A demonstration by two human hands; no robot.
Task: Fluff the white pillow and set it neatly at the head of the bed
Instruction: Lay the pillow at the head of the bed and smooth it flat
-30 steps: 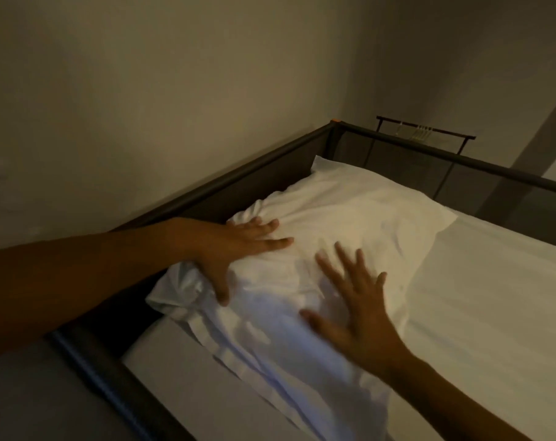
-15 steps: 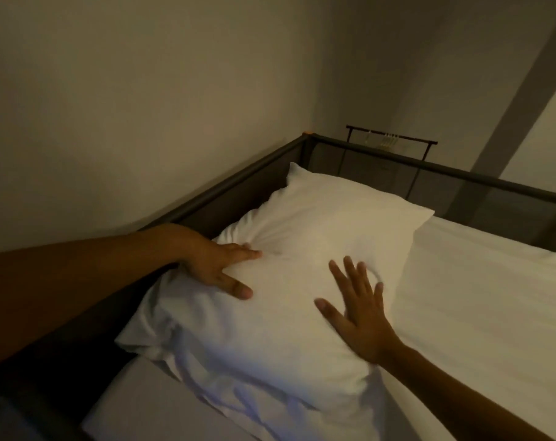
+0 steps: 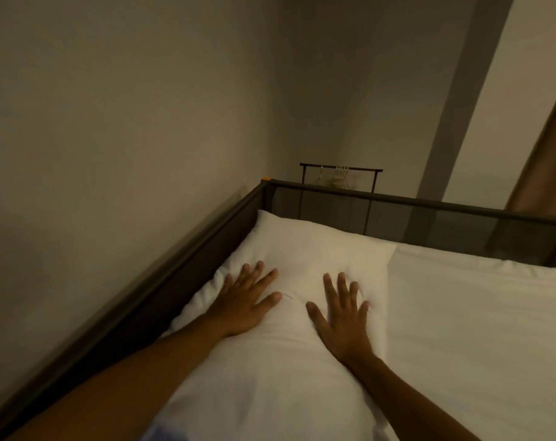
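Note:
The white pillow (image 3: 302, 249) lies along the left side of the bed, its far corner close to the corner of the dark frame. My left hand (image 3: 244, 302) rests flat on the pillow's left half, fingers spread. My right hand (image 3: 341, 316) presses flat on its right half, fingers spread, and the cover dents and creases between the two hands. Neither hand grips the fabric. My forearms hide part of the pillow's near end.
A dark metal bed frame (image 3: 429, 203) with mesh panels rims the white mattress sheet (image 3: 477, 329) on the left and far sides. A beige wall (image 3: 111, 122) stands close on the left. Behind the far rail is a thin rack with hangers (image 3: 340, 175).
The pillow has been pushed toward the bed's far corner and lies flatter. My left hand let go of its edge and now lies flat on top. Both hands sit side by side.

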